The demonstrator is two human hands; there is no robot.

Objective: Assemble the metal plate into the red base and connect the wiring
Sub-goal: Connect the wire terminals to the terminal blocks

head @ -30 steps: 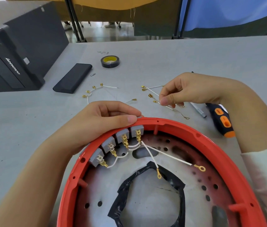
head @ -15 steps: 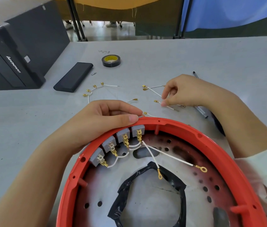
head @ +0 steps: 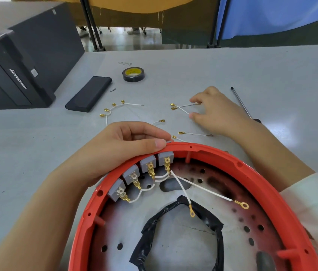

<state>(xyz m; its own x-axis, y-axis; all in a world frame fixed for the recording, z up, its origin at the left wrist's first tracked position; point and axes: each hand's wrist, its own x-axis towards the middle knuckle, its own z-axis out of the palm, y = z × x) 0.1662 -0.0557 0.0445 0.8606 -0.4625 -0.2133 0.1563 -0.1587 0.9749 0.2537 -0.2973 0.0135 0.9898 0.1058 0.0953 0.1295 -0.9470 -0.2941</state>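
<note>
- A grey table [head: 232, 71] fills the view, with a black computer case [head: 13, 61] at its far left.
- The red base [head: 222, 159] lies nearest the viewer, the metal plate [head: 126, 218] seated inside it.
- The left hand [head: 115, 151] grips the base's far rim, fingers curled over it, thumb along the top.
- The right hand [head: 214, 112] reaches beyond the base, thumb and fingertips pinching a loose white wire [head: 182, 110] on the table.
- Four grey switches [head: 148, 163] line the inner rim, joined by short white wires.
- A black tape roll [head: 133, 74] lies farther back.
</note>
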